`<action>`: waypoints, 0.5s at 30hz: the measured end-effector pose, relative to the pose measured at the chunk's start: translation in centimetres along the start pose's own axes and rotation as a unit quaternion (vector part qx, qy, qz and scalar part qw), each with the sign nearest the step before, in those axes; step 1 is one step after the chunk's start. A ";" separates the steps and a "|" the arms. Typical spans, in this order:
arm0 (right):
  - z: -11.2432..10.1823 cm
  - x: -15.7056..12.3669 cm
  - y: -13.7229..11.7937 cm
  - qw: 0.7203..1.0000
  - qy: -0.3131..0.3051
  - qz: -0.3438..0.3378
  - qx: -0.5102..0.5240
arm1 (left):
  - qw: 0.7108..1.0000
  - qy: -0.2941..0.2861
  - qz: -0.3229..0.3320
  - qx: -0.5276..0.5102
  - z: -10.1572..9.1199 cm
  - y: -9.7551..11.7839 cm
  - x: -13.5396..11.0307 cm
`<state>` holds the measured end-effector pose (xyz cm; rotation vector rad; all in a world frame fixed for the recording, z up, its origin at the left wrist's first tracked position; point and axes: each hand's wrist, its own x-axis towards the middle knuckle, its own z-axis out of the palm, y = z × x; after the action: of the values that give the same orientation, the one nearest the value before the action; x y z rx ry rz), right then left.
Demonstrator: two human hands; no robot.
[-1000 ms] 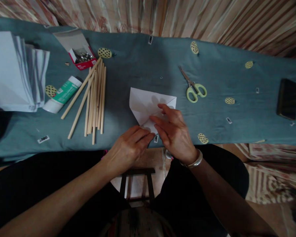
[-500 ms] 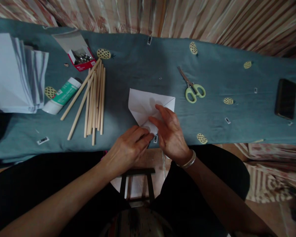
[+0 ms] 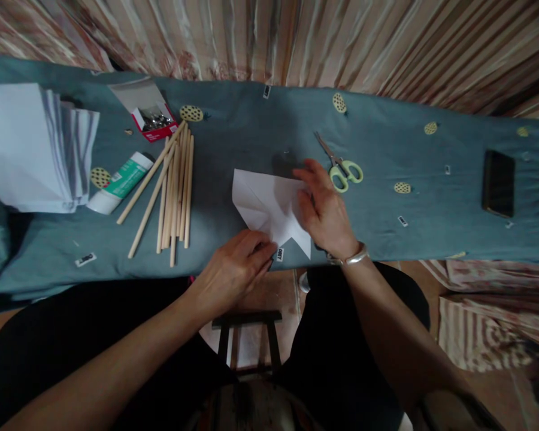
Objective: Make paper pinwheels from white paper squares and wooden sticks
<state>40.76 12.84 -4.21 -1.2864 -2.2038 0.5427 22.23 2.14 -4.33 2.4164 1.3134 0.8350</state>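
A creased white sheet of paper (image 3: 263, 194) lies near the front edge of the cloth, with slits or creases running in from its corners. My left hand (image 3: 238, 263) pinches it at its lower middle, thumb and fingers closed on the paper. My right hand (image 3: 326, 209) hovers at the paper's right side, its fingers apart and slightly curled; whether they touch the paper I cannot tell. Just beyond that hand lie green-handled scissors (image 3: 339, 167), blades pointing away to the upper left.
Several wooden sticks (image 3: 177, 197) lie left of the paper beside a green-and-white glue tube (image 3: 121, 182). Behind them stands an open red-and-white box (image 3: 155, 123) of small metal pieces. A paper stack (image 3: 22, 149) is far left, a black phone (image 3: 498, 182) far right.
My right hand has moved right and away from the paper's centre, and its fingers have come off the fold. The paper's lower right flap now spreads out. My left hand keeps its pinch.
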 end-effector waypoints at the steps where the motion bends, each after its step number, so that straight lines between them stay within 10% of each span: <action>1: 0.3 0.4 0.3 1.000 0.000 0.002 -0.022 | 1.000 -0.001 0.000 -0.001 0.0 0.0 0.0; 15: -1.7 0.0 1.1 0.997 0.018 0.062 -0.031 | 0.998 0.013 0.022 0.053 -2.4 -2.3 0.4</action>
<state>42.56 13.46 -3.51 -1.4614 -2.1374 0.4983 19.44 3.62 -3.40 2.5325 1.3503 0.8295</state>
